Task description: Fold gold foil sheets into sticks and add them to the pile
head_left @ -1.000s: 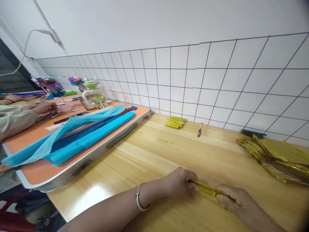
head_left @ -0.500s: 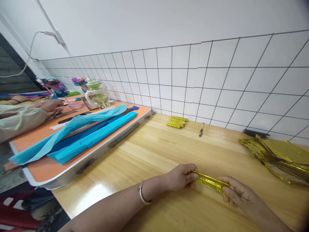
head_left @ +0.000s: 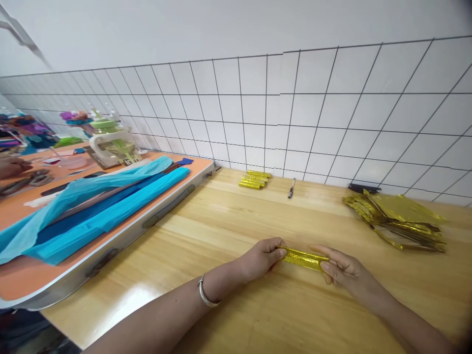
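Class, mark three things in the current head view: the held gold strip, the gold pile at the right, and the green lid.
Gold strip [head_left: 302, 259]: head view, middle of its length.
Gold pile [head_left: 409, 209]: head view, its top sheet.
Green lid [head_left: 105, 126]: head view, its side.

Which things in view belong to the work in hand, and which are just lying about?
In the work:
- gold foil strip, held between left hand and right hand
- probably the matching gold pieces and gold foil stack

Apparently just lying about:
- blue sheets
- green-lidded jug

Unclear: slim tool, untouched.
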`<control>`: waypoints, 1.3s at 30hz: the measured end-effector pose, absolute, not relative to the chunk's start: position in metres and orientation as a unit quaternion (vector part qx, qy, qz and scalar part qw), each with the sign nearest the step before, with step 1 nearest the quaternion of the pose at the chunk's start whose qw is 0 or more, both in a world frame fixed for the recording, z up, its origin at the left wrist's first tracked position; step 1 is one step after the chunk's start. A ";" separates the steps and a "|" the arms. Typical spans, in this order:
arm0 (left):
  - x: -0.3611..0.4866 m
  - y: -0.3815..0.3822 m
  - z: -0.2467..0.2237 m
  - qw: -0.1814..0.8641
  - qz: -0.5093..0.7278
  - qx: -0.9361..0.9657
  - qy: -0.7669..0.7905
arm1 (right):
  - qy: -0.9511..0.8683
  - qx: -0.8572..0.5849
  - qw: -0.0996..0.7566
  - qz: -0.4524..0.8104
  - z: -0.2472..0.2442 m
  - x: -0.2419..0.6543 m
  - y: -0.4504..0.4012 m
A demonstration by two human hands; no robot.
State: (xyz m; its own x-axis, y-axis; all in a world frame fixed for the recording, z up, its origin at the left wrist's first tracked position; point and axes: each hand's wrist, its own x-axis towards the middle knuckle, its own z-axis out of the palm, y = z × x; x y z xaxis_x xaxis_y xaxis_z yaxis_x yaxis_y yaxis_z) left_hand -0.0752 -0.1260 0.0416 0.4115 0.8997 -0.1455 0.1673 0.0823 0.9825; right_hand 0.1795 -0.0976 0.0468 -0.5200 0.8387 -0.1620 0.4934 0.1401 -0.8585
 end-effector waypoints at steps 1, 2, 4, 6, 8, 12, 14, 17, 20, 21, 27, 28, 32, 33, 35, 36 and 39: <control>-0.075 -0.126 0.041 0.593 0.317 0.595 0.440 | -0.732 -0.451 0.186 0.475 0.046 0.179 -0.098; -0.074 -0.126 0.039 0.602 0.322 0.586 0.437 | -0.731 -0.449 0.190 0.477 0.046 0.179 -0.098; -0.073 -0.125 0.037 0.619 0.332 0.567 0.431 | -0.725 -0.443 0.197 0.489 0.042 0.179 -0.097; -0.072 -0.124 0.034 0.634 0.344 0.548 0.424 | -0.718 -0.434 0.203 0.506 0.037 0.180 -0.096; -0.072 -0.123 0.032 0.644 0.353 0.536 0.417 | -0.711 -0.425 0.209 0.520 0.032 0.180 -0.094; -0.070 -0.123 0.032 0.650 0.362 0.529 0.408 | -0.701 -0.433 0.222 0.522 0.028 0.180 -0.092; -0.070 -0.124 0.033 0.648 0.364 0.529 0.410 | -0.695 -0.438 0.229 0.523 0.030 0.180 -0.092; -0.070 -0.124 0.032 0.648 0.367 0.516 0.423 | -0.691 -0.434 0.245 0.524 0.034 0.179 -0.094; -0.072 -0.123 0.031 0.656 0.374 0.498 0.426 | -0.689 -0.429 0.257 0.525 0.037 0.179 -0.094; -0.073 -0.123 0.030 0.661 0.374 0.496 0.422 | -0.687 -0.428 0.259 0.527 0.037 0.179 -0.094; -0.075 -0.119 0.026 0.696 0.382 0.475 0.379 | -0.681 -0.444 0.315 0.490 0.022 0.179 -0.088; -0.075 -0.119 0.026 0.696 0.391 0.471 0.376 | -0.683 -0.448 0.320 0.481 0.019 0.179 -0.087; -0.076 -0.118 0.027 0.668 0.429 0.478 0.376 | -0.698 -0.465 0.340 0.425 0.013 0.181 -0.082; -0.076 -0.117 0.026 0.656 0.435 0.480 0.388 | -0.705 -0.470 0.340 0.408 0.011 0.181 -0.081; -0.077 -0.114 0.025 0.634 0.445 0.484 0.406 | -0.714 -0.480 0.344 0.376 0.009 0.182 -0.080; -0.077 -0.113 0.024 0.628 0.449 0.486 0.410 | -0.718 -0.485 0.341 0.364 0.008 0.182 -0.080; -0.074 -0.109 0.019 0.612 0.467 0.493 0.404 | -0.731 -0.490 0.332 0.340 0.007 0.182 -0.080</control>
